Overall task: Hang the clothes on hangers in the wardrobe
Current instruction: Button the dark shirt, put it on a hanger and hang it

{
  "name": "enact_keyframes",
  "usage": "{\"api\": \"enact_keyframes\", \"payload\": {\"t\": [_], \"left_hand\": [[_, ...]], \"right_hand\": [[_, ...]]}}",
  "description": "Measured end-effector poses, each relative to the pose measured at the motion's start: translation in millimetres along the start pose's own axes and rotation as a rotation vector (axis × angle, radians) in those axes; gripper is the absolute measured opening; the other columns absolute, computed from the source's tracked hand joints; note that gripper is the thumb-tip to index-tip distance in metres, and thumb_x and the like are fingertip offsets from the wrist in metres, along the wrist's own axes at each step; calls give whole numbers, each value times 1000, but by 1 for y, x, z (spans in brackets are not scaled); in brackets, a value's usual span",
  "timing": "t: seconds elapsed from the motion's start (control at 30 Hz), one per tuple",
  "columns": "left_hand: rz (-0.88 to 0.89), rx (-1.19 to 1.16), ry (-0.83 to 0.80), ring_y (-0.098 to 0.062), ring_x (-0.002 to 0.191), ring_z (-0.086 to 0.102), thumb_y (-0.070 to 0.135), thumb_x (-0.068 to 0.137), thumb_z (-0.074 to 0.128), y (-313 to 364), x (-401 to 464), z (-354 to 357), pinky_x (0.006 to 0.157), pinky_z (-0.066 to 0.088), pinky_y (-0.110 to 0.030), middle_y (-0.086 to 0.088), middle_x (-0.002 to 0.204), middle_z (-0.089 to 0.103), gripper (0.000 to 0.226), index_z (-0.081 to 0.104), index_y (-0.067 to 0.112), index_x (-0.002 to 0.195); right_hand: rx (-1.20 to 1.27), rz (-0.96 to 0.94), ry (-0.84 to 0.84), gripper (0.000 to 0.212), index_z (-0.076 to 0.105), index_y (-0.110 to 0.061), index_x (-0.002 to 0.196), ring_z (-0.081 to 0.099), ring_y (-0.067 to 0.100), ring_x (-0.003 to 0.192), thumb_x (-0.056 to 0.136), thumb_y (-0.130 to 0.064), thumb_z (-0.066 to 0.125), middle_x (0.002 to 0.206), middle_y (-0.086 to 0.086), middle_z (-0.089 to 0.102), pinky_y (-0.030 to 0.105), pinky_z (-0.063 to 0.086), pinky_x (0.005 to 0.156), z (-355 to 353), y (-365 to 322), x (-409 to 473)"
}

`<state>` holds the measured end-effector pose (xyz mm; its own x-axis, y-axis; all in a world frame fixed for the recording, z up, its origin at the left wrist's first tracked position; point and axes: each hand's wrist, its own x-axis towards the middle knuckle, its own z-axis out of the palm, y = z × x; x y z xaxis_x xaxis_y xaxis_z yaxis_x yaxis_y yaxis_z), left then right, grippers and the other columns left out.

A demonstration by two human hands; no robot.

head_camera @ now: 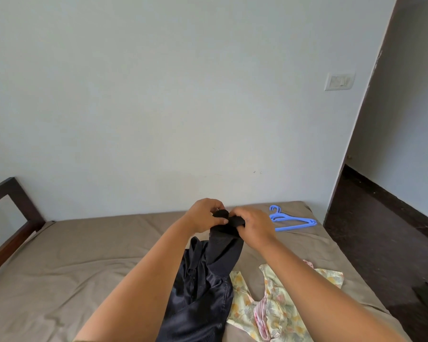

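Note:
A black garment [223, 245] is lifted off the bed. My left hand [204, 214] and my right hand [255, 224] both grip its bunched top edge, close together. Its lower part hangs down to a dark navy shirt [198, 299] spread on the bed. A pale yellow floral top [269, 302] lies flat to the right of the shirt, under my right forearm. Blue plastic hangers [292, 222] lie stacked at the bed's far right corner, just beyond my right hand. No wardrobe is in view.
The bed [84, 255] has a brown sheet and stands against a pale wall. A dark wooden bed frame [13, 218] rises at the left. A doorway with dark floor [381, 243] opens on the right, and a light switch [339, 81] sits on the wall.

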<state>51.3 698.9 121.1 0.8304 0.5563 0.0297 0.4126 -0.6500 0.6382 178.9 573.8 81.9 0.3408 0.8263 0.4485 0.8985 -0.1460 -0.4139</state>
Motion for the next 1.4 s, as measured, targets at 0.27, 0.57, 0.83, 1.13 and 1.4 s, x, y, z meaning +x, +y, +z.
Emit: {"api": "enact_keyframes", "payload": {"t": [0.27, 0.57, 0.83, 1.13, 1.4], "left_hand": [[50, -74, 47, -18, 85, 62, 21, 87, 69, 0, -4, 12, 81, 53, -34, -2, 90, 69, 8, 67, 14, 88], [74, -33, 10, -14, 85, 59, 17, 91, 62, 2, -9, 8, 75, 45, -25, 3, 91, 67, 9, 68, 14, 98], [97, 101, 70, -15, 79, 59, 21, 84, 70, -1, -12, 7, 72, 47, -27, 0, 85, 70, 6, 73, 16, 88], [162, 240, 263, -22, 77, 58, 10, 81, 53, 7, -22, 19, 64, 50, -32, 0, 76, 65, 16, 67, 16, 86], [76, 445, 283, -26, 87, 60, 14, 88, 46, 6, -24, 35, 60, 44, -32, -2, 96, 66, 20, 57, 17, 105]], "right_hand": [[-93, -15, -104, 23, 69, -22, 98, 62, 26, 82, 83, -12, 55, 88, 1, 69, 29, 37, 59, -16, -2, 1], [43, 56, -85, 50, 45, -29, 125, 59, 20, 66, 82, -8, 58, 73, 1, 63, 25, 34, 49, -16, -11, -4], [260, 213, -197, 18, 69, -25, 94, 62, 15, 72, 80, -13, 69, 74, -8, 63, 19, 43, 56, -14, -8, 2], [198, 324, -134, 14, 68, -24, 95, 55, 18, 94, 83, -19, 63, 94, -3, 64, 24, 44, 72, -3, -19, 7], [270, 367, -187, 16, 49, -18, 78, 51, 22, 71, 81, -2, 51, 78, 3, 57, 25, 35, 51, 7, -29, -4]]}}
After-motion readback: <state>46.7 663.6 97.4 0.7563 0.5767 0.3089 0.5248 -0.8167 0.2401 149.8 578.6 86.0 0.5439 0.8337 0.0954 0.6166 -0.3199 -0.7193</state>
